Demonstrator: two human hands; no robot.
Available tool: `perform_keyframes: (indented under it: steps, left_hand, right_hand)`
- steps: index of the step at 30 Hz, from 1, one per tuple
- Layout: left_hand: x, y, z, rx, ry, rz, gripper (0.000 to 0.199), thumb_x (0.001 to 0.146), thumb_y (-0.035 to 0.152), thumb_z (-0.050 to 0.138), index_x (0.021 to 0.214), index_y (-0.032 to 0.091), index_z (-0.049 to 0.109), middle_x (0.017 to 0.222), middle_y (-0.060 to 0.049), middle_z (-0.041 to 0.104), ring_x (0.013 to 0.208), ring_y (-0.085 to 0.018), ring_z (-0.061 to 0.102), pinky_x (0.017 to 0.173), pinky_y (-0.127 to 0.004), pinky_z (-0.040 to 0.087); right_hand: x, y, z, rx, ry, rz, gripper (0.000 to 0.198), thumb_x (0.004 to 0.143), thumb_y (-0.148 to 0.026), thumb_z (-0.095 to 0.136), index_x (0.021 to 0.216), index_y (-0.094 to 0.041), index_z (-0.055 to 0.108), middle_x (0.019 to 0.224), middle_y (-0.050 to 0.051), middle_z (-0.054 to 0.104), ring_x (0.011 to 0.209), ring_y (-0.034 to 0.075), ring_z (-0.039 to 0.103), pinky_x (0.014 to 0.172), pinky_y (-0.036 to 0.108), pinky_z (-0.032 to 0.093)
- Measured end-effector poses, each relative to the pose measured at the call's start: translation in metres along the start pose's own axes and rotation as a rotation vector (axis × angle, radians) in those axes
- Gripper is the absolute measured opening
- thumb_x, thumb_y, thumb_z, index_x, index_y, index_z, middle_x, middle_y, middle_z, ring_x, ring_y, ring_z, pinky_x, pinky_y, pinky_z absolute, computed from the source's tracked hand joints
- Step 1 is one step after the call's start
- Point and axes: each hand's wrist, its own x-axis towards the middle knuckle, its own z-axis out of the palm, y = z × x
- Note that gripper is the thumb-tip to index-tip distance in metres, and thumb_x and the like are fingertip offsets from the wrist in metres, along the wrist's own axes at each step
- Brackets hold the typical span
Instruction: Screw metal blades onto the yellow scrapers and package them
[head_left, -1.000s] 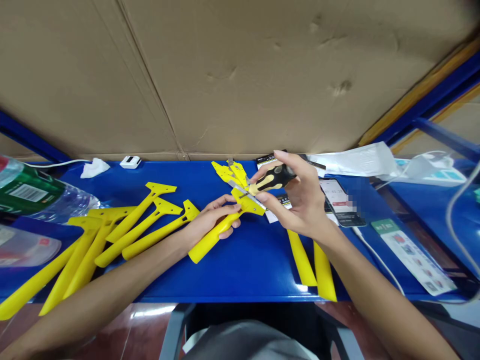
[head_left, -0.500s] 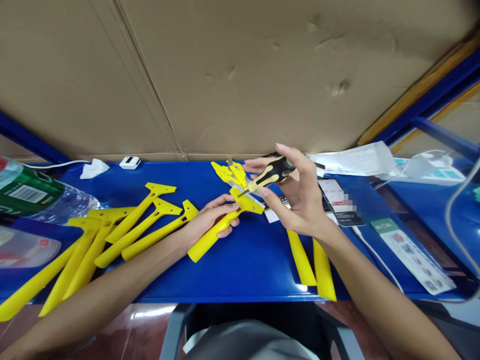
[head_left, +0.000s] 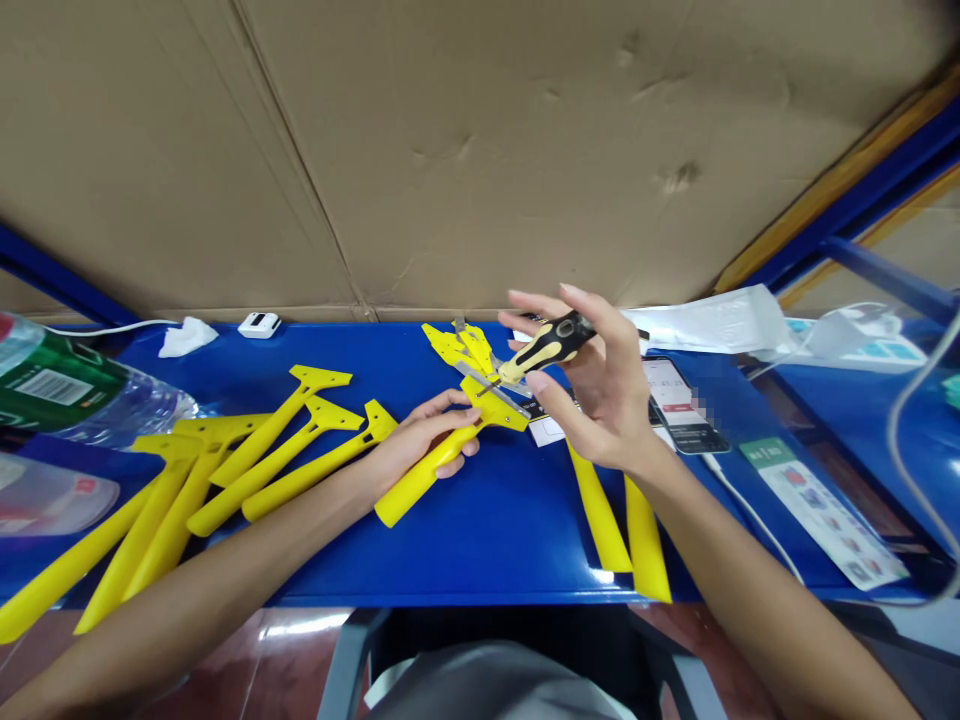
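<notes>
My left hand [head_left: 435, 430] is wrapped round the neck of a yellow scraper [head_left: 416, 485], whose handle slants down towards me. A metal blade lies along the scraper's head. In my right hand [head_left: 604, 395] is a black and cream screwdriver [head_left: 551, 347], held loosely with several fingers stretched out. Its shaft points down-left, and the tip meets the scraper's head at the left screw spot. Just behind the head lies a pile of yellow plastic pieces [head_left: 472, 345] with metal blades.
Several yellow scraper handles [head_left: 277, 465] lie on the left of the blue table [head_left: 480, 550], and two more handles [head_left: 600, 510] on the right. A phone [head_left: 682, 405], a printed card [head_left: 825, 515] and a white cable are at the right. A bottle [head_left: 67, 385] lies at far left.
The fingers of my right hand have spread and shifted slightly around the screwdriver, whose handle has turned a little. My left hand and the scraper have stayed almost still.
</notes>
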Motion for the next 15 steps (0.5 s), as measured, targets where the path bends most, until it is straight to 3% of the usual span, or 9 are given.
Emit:
perform_keyframes:
  steps: [4,7,15]
  left_hand:
    - [0.000,0.001,0.001,-0.002,0.011,-0.004,0.034,0.086,0.029,0.089,0.103,0.022,0.060,0.085,-0.001,0.066,0.055,-0.011,0.062,0.034,-0.015,0.035]
    - [-0.001,0.001,0.003,0.003,0.007,-0.014,0.036,0.085,0.030,0.089,0.103,0.022,0.060,0.081,0.000,0.065,0.053,-0.011,0.062,0.034,-0.016,0.036]
    - [0.000,0.002,0.002,-0.021,0.016,0.011,0.036,0.084,0.028,0.090,0.103,0.021,0.060,0.085,-0.001,0.066,0.058,-0.011,0.064,0.034,-0.014,0.035]
  right_hand:
    - [-0.004,0.008,0.000,-0.027,0.042,-0.023,0.070,0.099,-0.035,0.076,0.162,-0.042,0.044,0.147,0.006,0.066,0.121,0.033,0.076,0.099,0.058,0.068]
    - [-0.004,0.012,-0.001,-0.095,0.101,-0.064,0.073,0.091,-0.035,0.086,0.155,-0.044,0.053,0.147,0.005,0.065,0.120,0.035,0.075,0.095,0.058,0.069]
    - [-0.001,0.002,0.000,0.038,0.001,0.001,0.067,0.103,-0.037,0.071,0.163,-0.041,0.041,0.147,0.008,0.066,0.128,0.033,0.072,0.105,0.058,0.065]
